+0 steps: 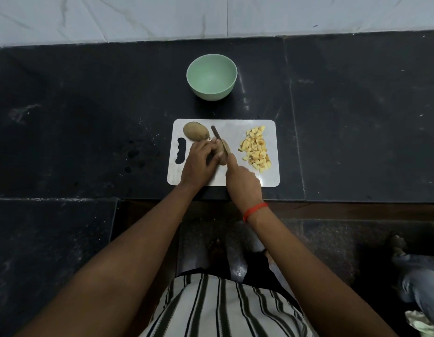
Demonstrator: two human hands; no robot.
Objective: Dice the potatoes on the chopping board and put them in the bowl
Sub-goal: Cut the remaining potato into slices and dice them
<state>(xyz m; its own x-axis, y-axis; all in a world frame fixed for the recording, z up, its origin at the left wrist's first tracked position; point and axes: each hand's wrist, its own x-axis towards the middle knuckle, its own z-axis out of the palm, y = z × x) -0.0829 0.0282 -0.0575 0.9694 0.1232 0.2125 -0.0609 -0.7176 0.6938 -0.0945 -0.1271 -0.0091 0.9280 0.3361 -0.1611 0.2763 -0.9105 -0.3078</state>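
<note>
A: What are the hands doing?

B: The left hand (199, 164) is curling over the half-hidden potato (224, 155) and pinning it mid-board. The right hand (242, 181) is gripping the knife (217, 135), with the blade lying across the potato's top.

A: And where is everything sitting?

B: The chopping board (235, 128) is lying at the near edge of the surface (89, 117). The bowl (211, 96) is standing beyond it toward the far edge and looking unfilled. The diced pile (256, 150) is resting along the board's right edge, and the whole potato (196, 131) is waiting at its far-left corner.

A: How should this cut go?

B: I'm judging it an opening cut. I'm advising tucking the left fingertips back from the blade and pressing straight down. I'm also suggesting turning the flat face down before slabbing, which stops the potato rolling. Even slabs should be matching the pile's cubes.
</note>
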